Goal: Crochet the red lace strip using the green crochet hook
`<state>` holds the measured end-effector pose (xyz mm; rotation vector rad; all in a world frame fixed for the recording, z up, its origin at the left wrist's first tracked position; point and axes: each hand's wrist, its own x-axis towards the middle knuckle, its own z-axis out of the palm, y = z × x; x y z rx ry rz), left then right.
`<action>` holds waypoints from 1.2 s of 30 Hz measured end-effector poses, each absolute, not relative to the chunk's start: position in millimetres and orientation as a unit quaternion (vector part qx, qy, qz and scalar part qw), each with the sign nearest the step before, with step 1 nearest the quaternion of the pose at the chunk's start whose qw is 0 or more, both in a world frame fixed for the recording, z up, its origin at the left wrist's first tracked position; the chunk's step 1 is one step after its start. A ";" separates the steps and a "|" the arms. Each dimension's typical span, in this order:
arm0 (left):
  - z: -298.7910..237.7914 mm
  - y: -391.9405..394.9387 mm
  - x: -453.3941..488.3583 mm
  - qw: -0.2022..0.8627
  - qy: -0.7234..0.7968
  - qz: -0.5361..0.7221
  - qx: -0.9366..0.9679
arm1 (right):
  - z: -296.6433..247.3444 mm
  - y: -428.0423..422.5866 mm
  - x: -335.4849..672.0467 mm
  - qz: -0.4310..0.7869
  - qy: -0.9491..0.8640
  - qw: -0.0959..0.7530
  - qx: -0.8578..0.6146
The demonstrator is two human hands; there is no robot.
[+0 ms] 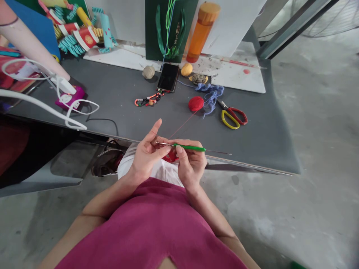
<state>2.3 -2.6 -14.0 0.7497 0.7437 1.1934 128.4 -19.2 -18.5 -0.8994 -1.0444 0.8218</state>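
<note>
Green-handled hook (pixel 193 148), gripped by my right hand (pixel 193 163), reaches my left hand (pixel 145 157), which pinches seemingly crocheted red yarn (pixel 169 157).

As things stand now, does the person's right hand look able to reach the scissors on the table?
Probably yes: the scissors lie beyond the right hand, with bare tabletop between them. However, that hand holds a green-handled tool, which likely must be put down first.

Green-handled hook (pixel 190 148) in right grip (pixel 192 162), red yarn ball (pixel 196 104) beyond.
</note>
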 end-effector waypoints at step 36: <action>-8.0 -2.7 4.7 0.727 0.319 0.530 0.297 | -26.5 -9.9 136.2 0.529 -0.341 0.685 -0.367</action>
